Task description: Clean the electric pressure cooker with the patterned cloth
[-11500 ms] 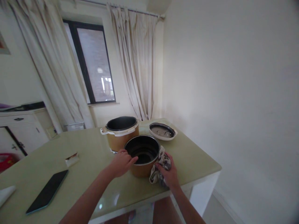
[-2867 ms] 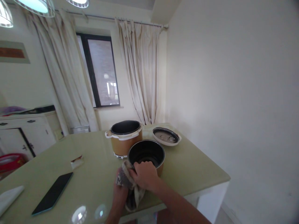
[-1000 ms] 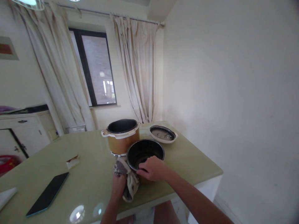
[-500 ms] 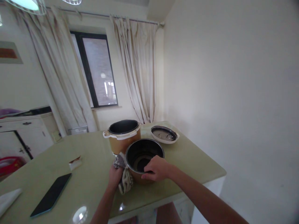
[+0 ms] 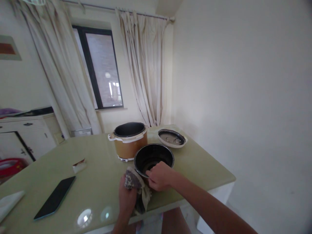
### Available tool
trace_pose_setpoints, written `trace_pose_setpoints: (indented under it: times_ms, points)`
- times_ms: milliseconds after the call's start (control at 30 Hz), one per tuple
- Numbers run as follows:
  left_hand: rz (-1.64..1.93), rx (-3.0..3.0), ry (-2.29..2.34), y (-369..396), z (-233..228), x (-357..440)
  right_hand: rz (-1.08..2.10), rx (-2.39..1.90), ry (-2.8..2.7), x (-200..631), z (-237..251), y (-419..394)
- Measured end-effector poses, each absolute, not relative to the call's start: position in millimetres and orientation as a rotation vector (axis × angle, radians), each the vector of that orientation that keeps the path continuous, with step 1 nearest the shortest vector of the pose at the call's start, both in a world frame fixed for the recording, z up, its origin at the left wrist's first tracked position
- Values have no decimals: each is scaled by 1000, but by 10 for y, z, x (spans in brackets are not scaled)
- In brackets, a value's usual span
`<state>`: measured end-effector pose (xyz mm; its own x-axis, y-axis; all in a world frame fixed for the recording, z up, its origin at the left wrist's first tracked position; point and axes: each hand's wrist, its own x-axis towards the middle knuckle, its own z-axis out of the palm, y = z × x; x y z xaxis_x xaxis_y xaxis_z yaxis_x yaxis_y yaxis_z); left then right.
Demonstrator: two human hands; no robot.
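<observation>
A dark-lined inner pot point(image 5: 154, 151) stands near the table's front edge. My right hand point(image 5: 161, 175) grips its near rim, thumb and fingers closed on either side of the wall. In my left hand point(image 5: 128, 191) is a bunched grey and cream cloth point(image 5: 138, 187), held against or just beside the pot's left side; I cannot tell whether it touches. Behind the pot sits the cooker body point(image 5: 130, 146), brown with a white rim and a dark inside. To its right a round lid point(image 5: 172, 138) lies with its inner side up.
The pale green glossy table point(image 5: 97, 175) carries a dark phone point(image 5: 55, 197) at left, a small white packet point(image 5: 79, 165) and a white sheet point(image 5: 9, 203). A wall point(image 5: 231, 97) runs along the right. A white cabinet point(image 5: 29, 136) stands at far left.
The cloth and my left hand have moved right and nearer to me, down along the pot's side. The pot has shifted slightly right with my right hand on its rim.
</observation>
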<state>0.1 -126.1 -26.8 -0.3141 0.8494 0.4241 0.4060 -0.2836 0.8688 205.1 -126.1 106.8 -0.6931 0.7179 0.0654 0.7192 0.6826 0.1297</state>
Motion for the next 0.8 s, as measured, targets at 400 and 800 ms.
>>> trace_pose_setpoints:
  times_ms: [400, 800]
  points:
    - [1685, 1546, 1436, -1029, -177, -225, -151, -1209, -2853, 1829, 1014, -1299]
    - [1522, 1584, 1437, -581, -113, -484, -366, -848, -3128, 2208, 1152, -1204]
